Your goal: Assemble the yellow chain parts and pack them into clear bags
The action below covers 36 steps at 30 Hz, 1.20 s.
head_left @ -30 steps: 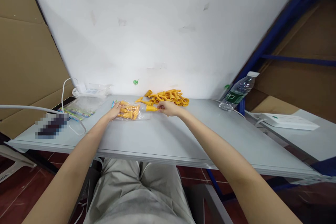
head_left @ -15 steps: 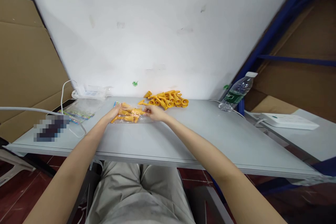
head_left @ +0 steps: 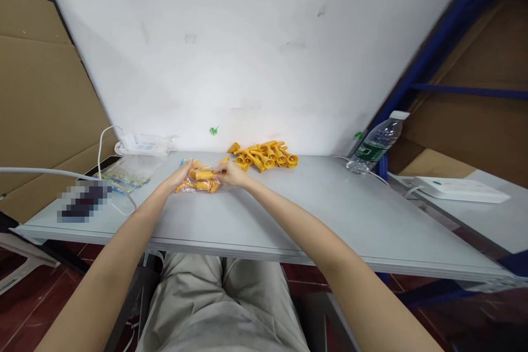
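Note:
A clear plastic bag [head_left: 190, 187] with a colourful printed strip at its left end lies on the grey table, holding several yellow toy horns. My left hand [head_left: 180, 175] is closed on the bag's left end. At the right end my right hand [head_left: 233, 174] pinches the narrow end of a yellow toy horn [head_left: 203, 175], whose wide end points left among the others. The right fingertips are partly hidden by film and glare. Just behind my right hand, a pile of similar horns [head_left: 269, 161] rests against the white wall.
Flat printed plastic bags [head_left: 127, 171] lie at the left, near a blurred-out dark object [head_left: 84, 201] and a white cable [head_left: 100, 148]. A packaged white item [head_left: 144, 146] sits by the wall. A water bottle [head_left: 377, 143] leans at the right, near a white power strip [head_left: 460, 190].
My right hand has moved left with the toy horn, further over the bag. That horn now lies deeper among the others. My left hand stays on the bag's left end.

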Each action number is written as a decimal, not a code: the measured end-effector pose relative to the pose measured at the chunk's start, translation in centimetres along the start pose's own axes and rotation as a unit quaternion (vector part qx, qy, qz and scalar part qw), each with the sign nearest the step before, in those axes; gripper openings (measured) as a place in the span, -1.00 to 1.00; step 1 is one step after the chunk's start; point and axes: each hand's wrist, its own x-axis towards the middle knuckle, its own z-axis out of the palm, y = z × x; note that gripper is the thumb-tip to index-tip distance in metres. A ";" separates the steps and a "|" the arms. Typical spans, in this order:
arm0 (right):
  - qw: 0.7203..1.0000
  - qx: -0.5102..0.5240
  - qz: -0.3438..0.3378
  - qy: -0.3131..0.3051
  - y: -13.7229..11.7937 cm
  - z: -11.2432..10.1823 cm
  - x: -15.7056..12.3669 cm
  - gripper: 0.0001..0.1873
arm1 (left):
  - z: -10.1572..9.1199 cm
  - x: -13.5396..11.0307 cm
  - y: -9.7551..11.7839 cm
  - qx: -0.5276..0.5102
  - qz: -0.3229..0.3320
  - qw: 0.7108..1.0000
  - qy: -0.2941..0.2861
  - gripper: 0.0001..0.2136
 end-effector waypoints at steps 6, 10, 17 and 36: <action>0.991 0.124 0.053 -0.002 0.4 0.3 -0.4 -0.81 | -0.4 -0.7 1.0 0.090 0.053 0.992 0.075 -0.38; 0.997 0.063 0.016 0.030 0.5 0.6 -0.6 -0.88 | -0.6 -1.0 2.5 0.234 0.141 0.960 0.067 -0.47; 0.999 0.049 0.014 0.008 0.0 0.9 -0.5 -0.86 | -0.2 -0.2 4.6 0.356 0.193 0.914 0.005 -0.79; 0.957 0.190 0.189 0.110 -0.3 -1.4 -2.9 -0.80 | -1.5 0.7 -0.6 0.395 0.054 0.911 0.102 -0.54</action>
